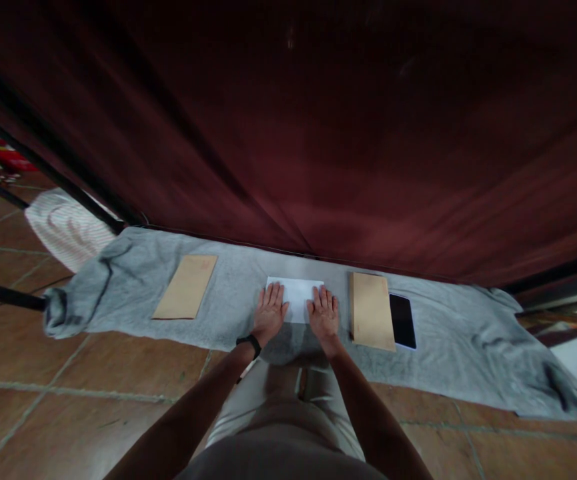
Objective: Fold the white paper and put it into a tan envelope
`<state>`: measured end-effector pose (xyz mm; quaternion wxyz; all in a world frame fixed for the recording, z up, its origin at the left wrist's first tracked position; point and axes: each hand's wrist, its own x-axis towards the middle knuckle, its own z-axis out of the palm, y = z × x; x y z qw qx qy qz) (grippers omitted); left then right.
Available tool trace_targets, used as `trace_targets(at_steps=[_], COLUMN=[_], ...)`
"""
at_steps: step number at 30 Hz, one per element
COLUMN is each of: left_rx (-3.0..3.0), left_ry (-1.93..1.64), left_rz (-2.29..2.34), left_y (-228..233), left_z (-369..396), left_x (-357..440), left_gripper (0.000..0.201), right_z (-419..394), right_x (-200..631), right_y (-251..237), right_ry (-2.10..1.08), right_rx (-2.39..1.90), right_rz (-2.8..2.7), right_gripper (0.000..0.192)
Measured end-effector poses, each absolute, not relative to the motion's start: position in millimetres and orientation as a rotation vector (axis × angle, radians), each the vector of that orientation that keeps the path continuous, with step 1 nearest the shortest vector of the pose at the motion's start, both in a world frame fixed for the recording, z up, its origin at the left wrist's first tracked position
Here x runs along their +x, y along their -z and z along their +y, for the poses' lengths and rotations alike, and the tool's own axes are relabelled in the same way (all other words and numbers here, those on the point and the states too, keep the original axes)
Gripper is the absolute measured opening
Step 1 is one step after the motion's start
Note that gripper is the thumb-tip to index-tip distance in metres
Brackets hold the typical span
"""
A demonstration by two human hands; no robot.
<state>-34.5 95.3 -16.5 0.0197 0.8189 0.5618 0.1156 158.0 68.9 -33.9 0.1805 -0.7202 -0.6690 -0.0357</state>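
The left hand (269, 312) lies flat, with its fingers out straight and a little apart. It is on the left edge of the white paper (299, 297). The right hand (323, 313) lies flat in the same way on the right edge. Neither hand is gripping anything; both just rest on top, and the thumbs point in toward each other.

The white paper is right in front of the person, on a long grey cloth (238, 273). It seems to lie flat, but whether it is one sheet or more is too small to tell.

To hold it smooth, it would be best to press softly and the same on both sides. The cloth is soft and has wrinkles near its ends, so pushing too hard could make the paper bend or slide.

A black band (250, 343) is on the left wrist. Well off to the left lies a brown packet (187, 288). Near the right hand is a brown stack (372, 310), with a dark phone (403, 321) just beside it. Behind everything hangs a dark red curtain (288, 167), and brown tiles (133, 373) cover the floor.
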Motion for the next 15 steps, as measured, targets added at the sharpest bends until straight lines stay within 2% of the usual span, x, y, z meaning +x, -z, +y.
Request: trace_targets(at_steps=[4,11,15], left_rx=[2.639,2.212,1.902], left_ry=[-0.335,-0.579,-0.768], left_rz=[1.508,1.826,1.782], left_y=[16,21,17], left_z=[92,86,89], left_x=[-17,-52,-65], left_gripper=[0.052,0.058,0.055], right_z=[69,69,73], right_x=[159,160,157], right_y=[37,31,16], right_ry=[0.112,0.049,-0.135], right_rx=[-2.01,-2.041,-2.23], right_rz=[-1.905,-1.775,-1.49], right_gripper=[0.052,0.053,0.055])
